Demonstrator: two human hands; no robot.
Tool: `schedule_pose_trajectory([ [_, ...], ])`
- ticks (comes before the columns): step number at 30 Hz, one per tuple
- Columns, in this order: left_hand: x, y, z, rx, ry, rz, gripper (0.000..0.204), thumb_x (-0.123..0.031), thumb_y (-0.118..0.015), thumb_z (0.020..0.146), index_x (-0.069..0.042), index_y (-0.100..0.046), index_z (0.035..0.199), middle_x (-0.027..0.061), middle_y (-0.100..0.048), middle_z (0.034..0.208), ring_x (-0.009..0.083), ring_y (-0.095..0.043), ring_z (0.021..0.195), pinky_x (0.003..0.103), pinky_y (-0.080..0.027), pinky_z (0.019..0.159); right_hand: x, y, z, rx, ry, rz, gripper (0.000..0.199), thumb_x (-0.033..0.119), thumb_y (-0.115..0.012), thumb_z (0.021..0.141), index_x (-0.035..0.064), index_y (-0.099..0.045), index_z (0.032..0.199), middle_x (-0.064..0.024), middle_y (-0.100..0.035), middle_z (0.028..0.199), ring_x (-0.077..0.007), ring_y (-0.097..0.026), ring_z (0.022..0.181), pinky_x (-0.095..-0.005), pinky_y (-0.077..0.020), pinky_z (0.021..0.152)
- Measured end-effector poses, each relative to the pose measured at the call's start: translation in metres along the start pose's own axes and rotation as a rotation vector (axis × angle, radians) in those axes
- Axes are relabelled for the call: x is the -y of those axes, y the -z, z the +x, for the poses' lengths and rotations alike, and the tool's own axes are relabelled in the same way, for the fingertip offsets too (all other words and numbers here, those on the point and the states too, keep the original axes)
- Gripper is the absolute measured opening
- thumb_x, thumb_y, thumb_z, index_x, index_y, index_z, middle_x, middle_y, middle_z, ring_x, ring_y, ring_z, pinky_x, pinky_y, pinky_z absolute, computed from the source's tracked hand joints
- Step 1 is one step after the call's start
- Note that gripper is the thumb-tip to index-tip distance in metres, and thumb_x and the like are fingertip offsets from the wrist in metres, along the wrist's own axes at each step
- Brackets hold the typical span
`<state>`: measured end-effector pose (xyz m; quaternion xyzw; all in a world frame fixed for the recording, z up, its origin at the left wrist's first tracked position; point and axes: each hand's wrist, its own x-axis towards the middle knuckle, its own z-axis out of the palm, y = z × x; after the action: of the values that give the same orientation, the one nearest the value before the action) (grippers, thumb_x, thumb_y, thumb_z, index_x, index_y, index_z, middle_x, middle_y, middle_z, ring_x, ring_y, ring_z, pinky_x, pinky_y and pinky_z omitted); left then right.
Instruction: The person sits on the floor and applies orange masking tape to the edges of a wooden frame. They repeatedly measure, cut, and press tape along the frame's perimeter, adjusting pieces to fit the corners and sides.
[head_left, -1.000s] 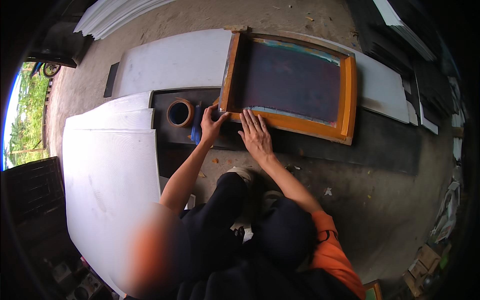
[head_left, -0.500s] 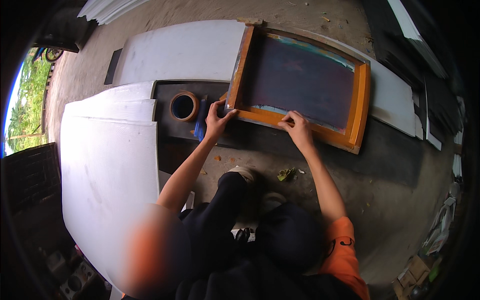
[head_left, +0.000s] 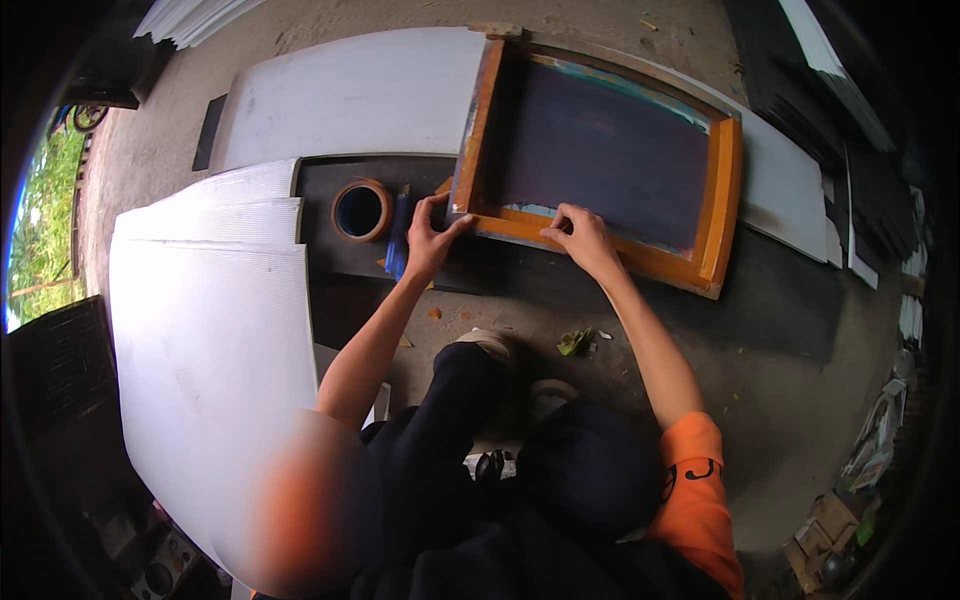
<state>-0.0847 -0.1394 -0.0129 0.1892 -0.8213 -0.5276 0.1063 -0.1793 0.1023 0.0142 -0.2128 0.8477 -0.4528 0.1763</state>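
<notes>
A screen printing frame with orange-brown wooden rails and a dark mesh lies tilted in front of me. Traces of pale blue-green colour run along the mesh edges. At the frame's near left corner, my left hand is closed on the wood, thumb on top and fingers at the outer side. My right hand is over the middle of the near rail, thumb and forefinger pinched together. Whatever is between those fingertips is too small to make out. Left of my left hand lies a blue-smeared flat tool.
A round brown-rimmed container with a dark inside stands on a black board. White corrugated sheets are stacked at the left. Another white sheet lies behind. A crumpled green leaf is on the floor.
My right hand has slid a little left along the near rail, toward my left hand. The left hand keeps its hold on the corner. The whole view has shifted slightly.
</notes>
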Motion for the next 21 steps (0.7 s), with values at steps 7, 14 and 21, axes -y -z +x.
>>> schedule_pose_trajectory([
  [7,0.009,0.001,0.002,0.011,-0.001,0.03,0.049,-0.029,-0.078,0.075,-0.002,-0.057,0.11,0.0107,-0.06,0.105,0.0198,-0.058,0.099,0.031,-0.043,0.089,-0.071,0.098,-0.101,-0.345,-0.325,-0.596,0.077,0.057,-0.075,0.066,0.0197,-0.04,0.125,-0.0122,-0.032,0.121,-0.0329,-0.031,0.114,-0.0552,-0.0269,0.089],
  [14,0.003,0.0,0.001,0.076,0.121,-0.082,0.048,-0.024,-0.077,0.077,-0.003,-0.056,0.114,0.0071,-0.062,0.103,0.0126,-0.055,0.096,0.027,-0.043,0.087,-0.113,0.126,-0.144,-0.582,-0.782,-0.108,0.1,0.054,-0.08,0.063,0.0113,-0.029,0.138,-0.0178,-0.023,0.14,-0.0352,-0.024,0.127,-0.051,-0.023,0.102],
  [21,-0.001,-0.002,0.0,0.11,0.166,-0.133,0.047,-0.021,-0.075,0.08,-0.003,-0.054,0.118,0.0068,-0.062,0.105,0.0122,-0.056,0.095,0.027,-0.043,0.087,-0.128,0.128,-0.155,-0.877,-0.66,0.452,0.048,0.019,-0.07,0.085,-0.0025,-0.055,0.124,-0.006,-0.066,0.099,-0.0114,-0.061,0.088,-0.0266,-0.0479,0.081],
])
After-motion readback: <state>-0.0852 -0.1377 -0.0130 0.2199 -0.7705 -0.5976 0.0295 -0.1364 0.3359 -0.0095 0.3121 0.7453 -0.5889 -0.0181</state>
